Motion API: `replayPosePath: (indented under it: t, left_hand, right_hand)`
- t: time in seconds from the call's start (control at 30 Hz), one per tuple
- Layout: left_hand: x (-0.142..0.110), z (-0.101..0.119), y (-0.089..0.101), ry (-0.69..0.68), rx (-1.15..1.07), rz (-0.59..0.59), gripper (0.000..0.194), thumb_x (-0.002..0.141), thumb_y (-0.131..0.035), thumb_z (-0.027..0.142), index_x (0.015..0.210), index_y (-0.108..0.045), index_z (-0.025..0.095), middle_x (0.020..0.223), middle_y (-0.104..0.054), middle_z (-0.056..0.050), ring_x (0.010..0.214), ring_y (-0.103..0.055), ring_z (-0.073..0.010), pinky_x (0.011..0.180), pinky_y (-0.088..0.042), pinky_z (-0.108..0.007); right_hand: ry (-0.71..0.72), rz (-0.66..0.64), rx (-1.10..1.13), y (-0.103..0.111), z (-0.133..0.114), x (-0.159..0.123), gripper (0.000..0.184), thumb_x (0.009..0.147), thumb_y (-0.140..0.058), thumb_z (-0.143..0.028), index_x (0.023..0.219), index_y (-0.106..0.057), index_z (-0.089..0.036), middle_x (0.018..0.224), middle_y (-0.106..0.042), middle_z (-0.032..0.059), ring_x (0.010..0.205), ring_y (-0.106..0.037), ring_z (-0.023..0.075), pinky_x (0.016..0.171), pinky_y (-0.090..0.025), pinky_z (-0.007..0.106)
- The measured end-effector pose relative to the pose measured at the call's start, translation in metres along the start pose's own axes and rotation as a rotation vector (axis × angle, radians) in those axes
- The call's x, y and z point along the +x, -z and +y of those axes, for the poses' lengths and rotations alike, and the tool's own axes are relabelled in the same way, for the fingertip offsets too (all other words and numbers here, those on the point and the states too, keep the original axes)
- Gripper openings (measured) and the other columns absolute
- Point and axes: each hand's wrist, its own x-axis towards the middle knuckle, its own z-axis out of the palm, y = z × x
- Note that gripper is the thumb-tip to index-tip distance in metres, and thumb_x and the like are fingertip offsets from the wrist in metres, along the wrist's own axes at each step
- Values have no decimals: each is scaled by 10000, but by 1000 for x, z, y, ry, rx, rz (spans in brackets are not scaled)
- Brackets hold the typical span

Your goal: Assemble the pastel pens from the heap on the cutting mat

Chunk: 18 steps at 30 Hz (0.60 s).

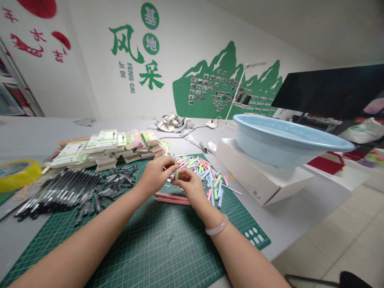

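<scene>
My left hand (156, 177) and my right hand (188, 186) meet above a green cutting mat (159, 252). A short green pen barrel (177, 174) stands between the fingers of my right hand. My left fingers curl close beside it, and I cannot tell whether they hold anything. Just beyond my hands lies a heap of pastel pen barrels (201, 172). Two long pink pens (172, 199) rest on the mat near my right hand. Left of my left hand is a large pile of black pen parts (63, 192). A pale bangle (216, 226) circles my right wrist.
Stacks of packaged pens in white and green cards (105, 146) stand behind the mat. To the right, a pale blue plastic basin (288, 140) sits on a white cardboard box (258, 172). A yellow tape roll (18, 174) lies at the left edge.
</scene>
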Motion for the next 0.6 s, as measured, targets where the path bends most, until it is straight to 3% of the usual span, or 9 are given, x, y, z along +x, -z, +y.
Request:
replayPosePath:
  t: [0.23, 0.6]
  left_hand:
    - [-1, -13, -9, -9, 116, -69, 208, 809, -489, 295, 646, -551, 182, 635, -587, 7, 613, -502, -137, 555, -300, -235]
    - [-2, -15, -12, -14, 102, -79, 220, 822, -482, 317, 661, -550, 183, 642, -577, 12, 613, -494, -134, 565, -303, -236]
  right_hand:
    - [-65, -41, -55, 2, 24, 3, 204, 565, -720, -212, 725, -595, -187, 699, -654, -13, 697, -627, 173, 746, -498, 344]
    - [-52, -43, -124, 2, 23, 2, 185, 573, -705, -174, 713, -584, -187, 691, -645, -14, 683, -620, 166, 717, -496, 324]
